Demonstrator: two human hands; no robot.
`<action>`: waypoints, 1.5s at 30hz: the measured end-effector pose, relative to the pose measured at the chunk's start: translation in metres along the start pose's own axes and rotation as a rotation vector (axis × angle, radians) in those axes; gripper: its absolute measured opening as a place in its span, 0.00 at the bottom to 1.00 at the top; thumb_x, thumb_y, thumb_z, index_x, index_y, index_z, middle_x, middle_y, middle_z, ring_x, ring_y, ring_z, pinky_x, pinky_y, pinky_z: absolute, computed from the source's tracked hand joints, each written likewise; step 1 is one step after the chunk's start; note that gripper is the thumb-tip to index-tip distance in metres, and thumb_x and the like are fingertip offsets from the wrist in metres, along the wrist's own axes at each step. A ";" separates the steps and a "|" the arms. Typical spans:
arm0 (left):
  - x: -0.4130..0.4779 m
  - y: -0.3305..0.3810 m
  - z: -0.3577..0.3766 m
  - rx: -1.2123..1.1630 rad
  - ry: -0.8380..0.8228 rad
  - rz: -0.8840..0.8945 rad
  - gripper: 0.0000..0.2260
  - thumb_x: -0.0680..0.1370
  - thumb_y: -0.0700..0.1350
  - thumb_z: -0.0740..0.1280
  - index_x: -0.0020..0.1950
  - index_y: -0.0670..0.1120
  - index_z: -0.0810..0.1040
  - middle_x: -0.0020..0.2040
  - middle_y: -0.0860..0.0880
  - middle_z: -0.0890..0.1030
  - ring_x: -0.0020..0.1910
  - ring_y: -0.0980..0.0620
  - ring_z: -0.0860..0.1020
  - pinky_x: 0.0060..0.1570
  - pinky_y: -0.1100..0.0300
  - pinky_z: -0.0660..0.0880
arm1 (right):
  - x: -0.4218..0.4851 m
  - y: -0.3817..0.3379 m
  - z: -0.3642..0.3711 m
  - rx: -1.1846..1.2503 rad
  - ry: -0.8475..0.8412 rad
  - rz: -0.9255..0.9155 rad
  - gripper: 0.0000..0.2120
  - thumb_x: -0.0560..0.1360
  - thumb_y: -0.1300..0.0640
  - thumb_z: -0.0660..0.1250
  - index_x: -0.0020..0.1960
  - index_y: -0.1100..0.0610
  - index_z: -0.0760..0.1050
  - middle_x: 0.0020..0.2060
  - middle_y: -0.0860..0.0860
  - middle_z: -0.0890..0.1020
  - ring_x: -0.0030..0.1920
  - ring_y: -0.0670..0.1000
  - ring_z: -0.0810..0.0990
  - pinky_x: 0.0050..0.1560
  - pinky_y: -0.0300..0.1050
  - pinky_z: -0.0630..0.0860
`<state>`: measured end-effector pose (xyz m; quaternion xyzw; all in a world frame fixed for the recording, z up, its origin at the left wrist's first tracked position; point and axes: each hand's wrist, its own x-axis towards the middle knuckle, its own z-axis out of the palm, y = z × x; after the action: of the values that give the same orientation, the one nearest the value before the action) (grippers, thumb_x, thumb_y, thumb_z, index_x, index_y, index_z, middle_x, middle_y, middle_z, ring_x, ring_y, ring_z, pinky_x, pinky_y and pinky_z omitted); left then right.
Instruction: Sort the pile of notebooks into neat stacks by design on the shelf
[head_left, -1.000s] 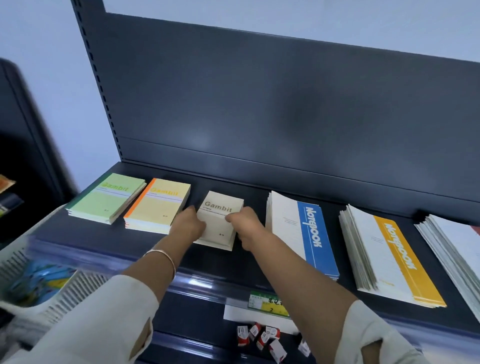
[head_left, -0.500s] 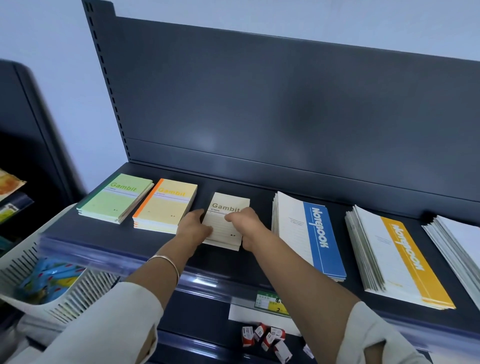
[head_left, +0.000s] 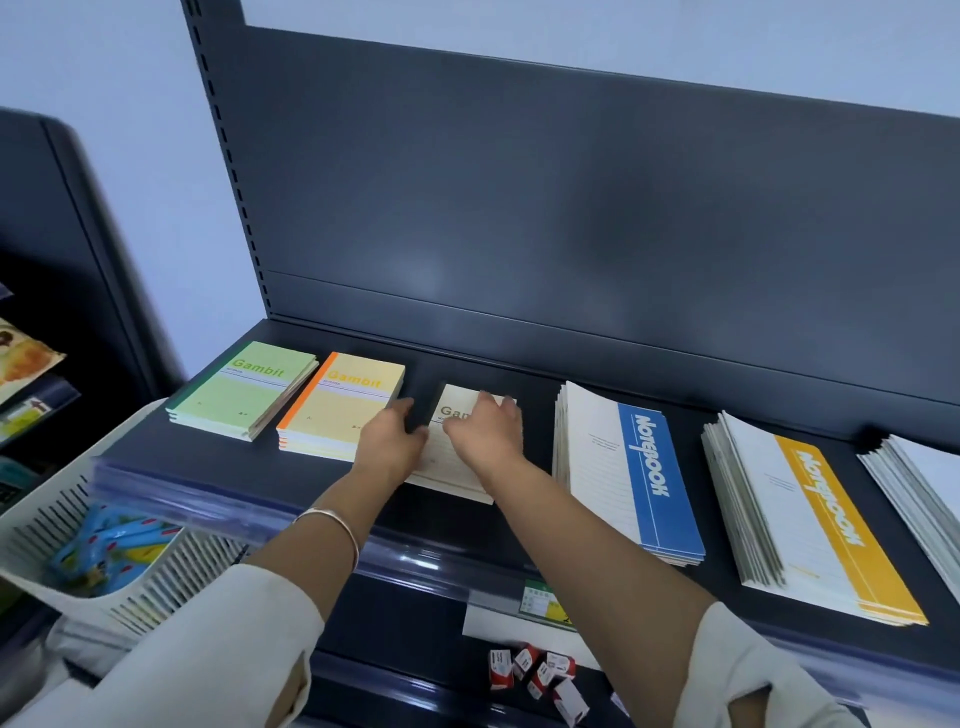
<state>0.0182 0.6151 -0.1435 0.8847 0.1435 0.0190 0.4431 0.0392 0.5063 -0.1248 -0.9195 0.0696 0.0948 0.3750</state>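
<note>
Cream Gambit stack (head_left: 457, 467) lies flat on the dark shelf (head_left: 519, 379), near its front rail (head_left: 208, 493), with both hands on it. The left hand (head_left: 389, 441), arm stretched forward with a bracelet (head_left: 332, 519) on the wrist, grips the stack's left edge, thumb on the cover and fingers down the side. The right hand (head_left: 485, 431) lies over the cover's far right corner with fingers bent; whether it clasps that edge or only presses cannot be told. Just left of the left hand sits the yellow Gambit stack (head_left: 343, 400), with only a narrow strip of bare shelf between it and the held stack, and the green Gambit stack (head_left: 239, 389) lies beyond. Right of the right hand a wider bare gap separates the stack from the blue-banded Notebook stack (head_left: 623, 467), then the yellow-banded Notebook stack (head_left: 810, 519). Behind the hands, open shelf runs to the upright back panel (head_left: 571, 208).
</note>
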 end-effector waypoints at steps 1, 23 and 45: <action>0.002 -0.001 -0.007 0.022 0.059 0.041 0.20 0.79 0.40 0.62 0.71 0.42 0.67 0.67 0.43 0.73 0.66 0.44 0.71 0.63 0.56 0.68 | 0.000 -0.004 0.003 -0.070 0.028 -0.077 0.27 0.77 0.52 0.62 0.73 0.57 0.61 0.75 0.58 0.55 0.76 0.58 0.52 0.74 0.53 0.57; 0.049 -0.071 -0.051 -0.336 0.289 -0.427 0.21 0.76 0.37 0.60 0.68 0.50 0.64 0.65 0.45 0.71 0.63 0.42 0.70 0.59 0.45 0.74 | 0.094 -0.090 0.064 -0.431 -0.272 -0.268 0.31 0.77 0.43 0.62 0.73 0.60 0.62 0.70 0.56 0.68 0.70 0.59 0.66 0.66 0.48 0.66; 0.049 -0.081 -0.059 -0.237 0.288 -0.366 0.24 0.74 0.40 0.61 0.71 0.50 0.65 0.62 0.47 0.74 0.60 0.43 0.73 0.58 0.45 0.75 | 0.096 -0.077 0.067 -0.481 -0.214 -0.298 0.28 0.77 0.44 0.61 0.71 0.59 0.64 0.68 0.58 0.67 0.68 0.61 0.67 0.62 0.51 0.69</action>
<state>0.0369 0.7204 -0.1758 0.7741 0.3594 0.0810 0.5148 0.1395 0.6026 -0.1411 -0.9668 -0.1306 0.1490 0.1616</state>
